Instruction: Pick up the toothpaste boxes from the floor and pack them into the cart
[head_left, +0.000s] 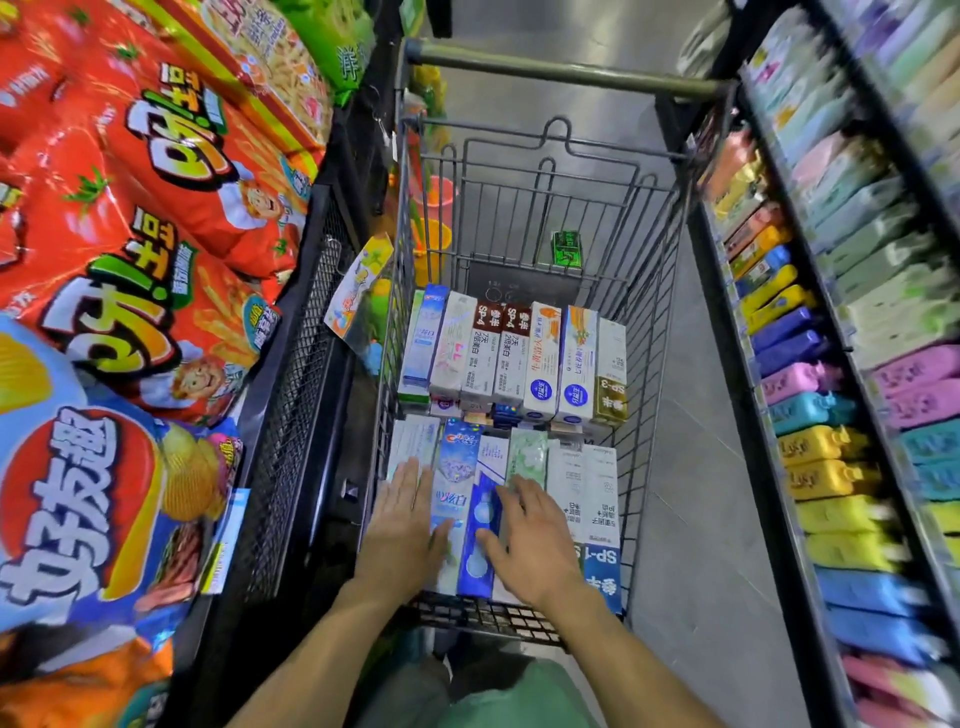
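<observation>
We press our left hand (402, 525) and right hand (530, 540) flat, fingers straight and grasping nothing, on the near row of boxes (582, 499) in the cart (649, 322), likely to level them. A far row lies beyond; past it the cart floor is bare up to a green pack (567, 249).

grey wire cart (655, 291), red snack bags (171, 171), blue-white toothpaste box (480, 525)
</observation>
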